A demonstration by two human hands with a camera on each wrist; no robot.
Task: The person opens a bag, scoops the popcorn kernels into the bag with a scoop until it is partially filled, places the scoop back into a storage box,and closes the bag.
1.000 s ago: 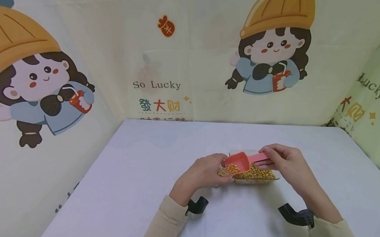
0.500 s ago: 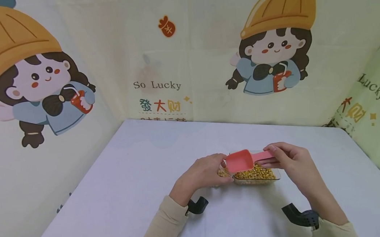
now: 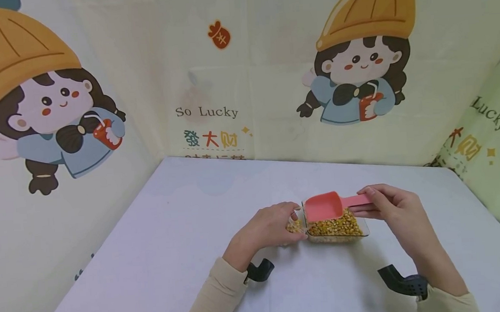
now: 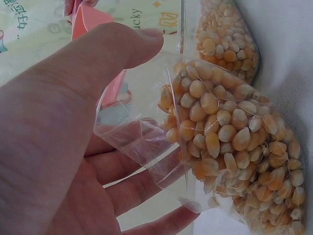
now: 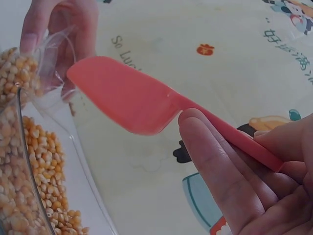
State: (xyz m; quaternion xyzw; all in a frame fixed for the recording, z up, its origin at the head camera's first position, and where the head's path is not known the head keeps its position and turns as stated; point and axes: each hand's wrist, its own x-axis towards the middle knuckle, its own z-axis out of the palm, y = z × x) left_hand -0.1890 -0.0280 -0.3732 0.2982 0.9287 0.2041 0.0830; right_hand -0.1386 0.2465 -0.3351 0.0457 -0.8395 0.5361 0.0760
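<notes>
My left hand (image 3: pixel 271 224) holds the mouth of a clear plastic bag (image 4: pixel 146 147), its thumb and fingers spread round the opening. Corn kernels (image 4: pixel 234 132) fill the lower part of this bag, which rests on the table. In my right hand (image 3: pixel 401 213) is a pink scoop (image 3: pixel 324 207), pinched by its handle between thumb and fingers. The scoop hangs tilted above a glass container (image 3: pixel 337 239) of corn kernels (image 3: pixel 338 226), just right of the bag. No kernels show inside the scoop's bowl in the head view.
A white-covered table (image 3: pixel 193 216) lies under everything. Behind it rises a printed cloth backdrop (image 3: pixel 274 126), with further cloth at both sides. Each wrist wears a black camera mount (image 3: pixel 260 270).
The kernels in the scoop have poured into the bag. My right hand has then drawn the emptied scoop right and slightly up, away from the bag and over the container. My left hand stays put.
</notes>
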